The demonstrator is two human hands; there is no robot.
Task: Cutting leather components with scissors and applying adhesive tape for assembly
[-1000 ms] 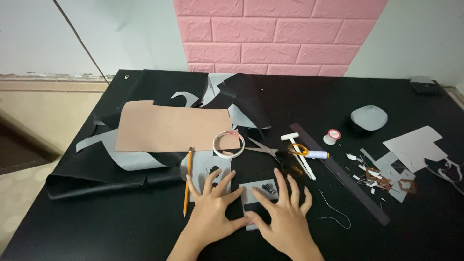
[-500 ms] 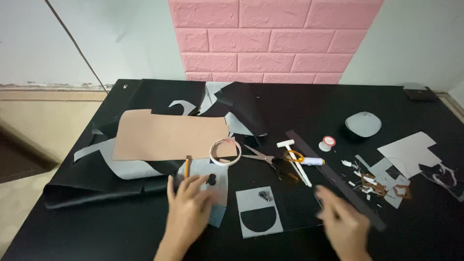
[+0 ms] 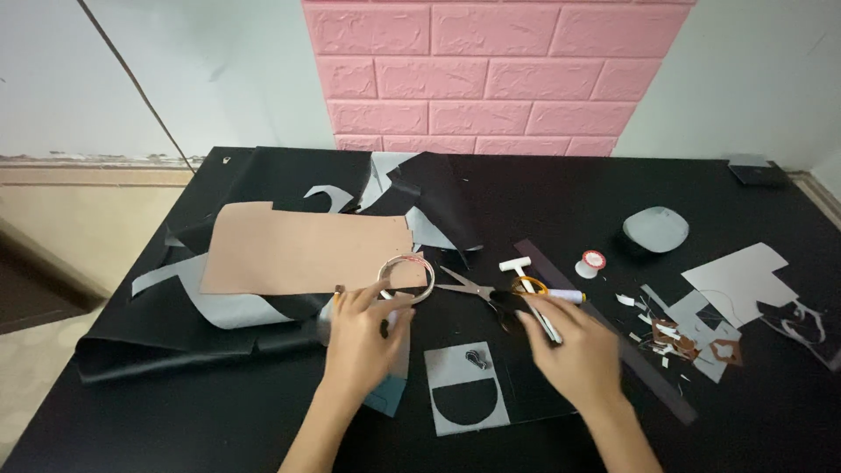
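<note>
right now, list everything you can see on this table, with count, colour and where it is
table: one, black, filling the view
tan sheet: one, left of centre
black sheets: several, folded under and behind the tan sheet
tape ring: one, pale, at the tan sheet's right edge
scissors: one pair, black handles, centre
grey card with black half-round: one, front centre
thread spool: one, white with red top, right of centre
grey oval dish: one, right back
grey and brown scraps: many, right side
left hand: on a pale piece by the tape ring
right hand: blurred, below the scissors' handles
</note>
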